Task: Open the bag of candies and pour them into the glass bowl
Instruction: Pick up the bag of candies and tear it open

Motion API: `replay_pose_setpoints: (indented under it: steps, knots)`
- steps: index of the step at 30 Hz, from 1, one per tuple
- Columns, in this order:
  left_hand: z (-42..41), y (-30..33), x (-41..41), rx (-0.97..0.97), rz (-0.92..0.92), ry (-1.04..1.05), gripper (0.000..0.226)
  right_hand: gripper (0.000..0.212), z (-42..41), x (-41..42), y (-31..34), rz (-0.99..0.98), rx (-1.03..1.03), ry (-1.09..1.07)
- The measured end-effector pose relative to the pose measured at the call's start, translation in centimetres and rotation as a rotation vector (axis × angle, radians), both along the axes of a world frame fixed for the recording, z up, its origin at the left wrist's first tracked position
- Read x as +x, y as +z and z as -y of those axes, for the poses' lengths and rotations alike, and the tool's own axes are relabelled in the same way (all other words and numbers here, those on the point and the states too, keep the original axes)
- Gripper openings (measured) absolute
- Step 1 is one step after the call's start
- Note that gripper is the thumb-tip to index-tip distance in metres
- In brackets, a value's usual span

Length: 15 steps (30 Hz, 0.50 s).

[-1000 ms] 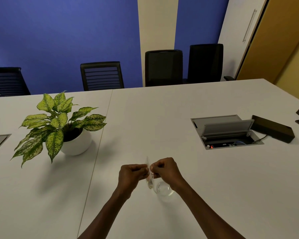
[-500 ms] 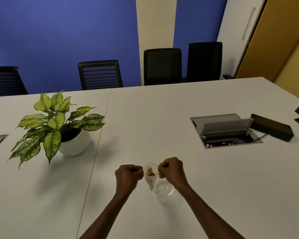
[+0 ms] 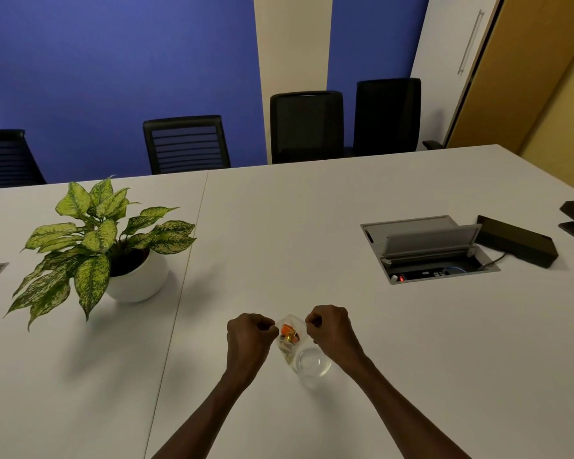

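Hands pinching clear candy bag (image 3: pixel 290 336) between them, left hand (image 3: pixel 249 337), right hand (image 3: pixel 332 329), glass bowl (image 3: pixel 313 363) just below.

A white table (image 3: pixel 312 226) fills the foreground, with a seam running down its left half. 4 black chairs (image 3: pixel 186 144) line its far edge against a blue wall (image 3: pixel 113 61) split by a cream pillar (image 3: pixel 292 61). A white door (image 3: pixel 458 61) and tan wall panel (image 3: pixel 527 77) stand at right.

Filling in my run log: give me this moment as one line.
stage: opening | left hand + right hand: pinching candy bag at its sides | glass bowl: empty, on table beneath bag | pour: not started
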State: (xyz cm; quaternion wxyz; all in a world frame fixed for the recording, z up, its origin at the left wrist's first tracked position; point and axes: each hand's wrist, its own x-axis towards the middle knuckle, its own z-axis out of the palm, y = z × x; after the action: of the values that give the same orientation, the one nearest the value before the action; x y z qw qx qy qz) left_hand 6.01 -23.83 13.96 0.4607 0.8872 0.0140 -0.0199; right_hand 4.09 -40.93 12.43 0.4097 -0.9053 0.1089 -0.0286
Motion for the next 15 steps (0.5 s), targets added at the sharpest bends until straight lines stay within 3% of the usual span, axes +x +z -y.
replay_pose_setpoints:
  steps: [5, 11, 15]
  knots:
    - [0.0, -0.3, 0.3, 0.003, -0.032, 0.01, 0.008, 0.005, -0.4, -0.3, -0.7, 0.061, -0.038, 0.085]
    - [-0.8, -0.6, 0.8, -0.002, -0.092, 0.036, 0.009, 0.04, -2.4, -1.6, 0.0, 0.015, -0.109, 0.236]
    - [-1.3, -0.8, 1.4, -0.027, -0.122, 0.038, 0.014, 0.024, -4.2, -2.3, -0.5, -0.017, -0.252, 0.323]
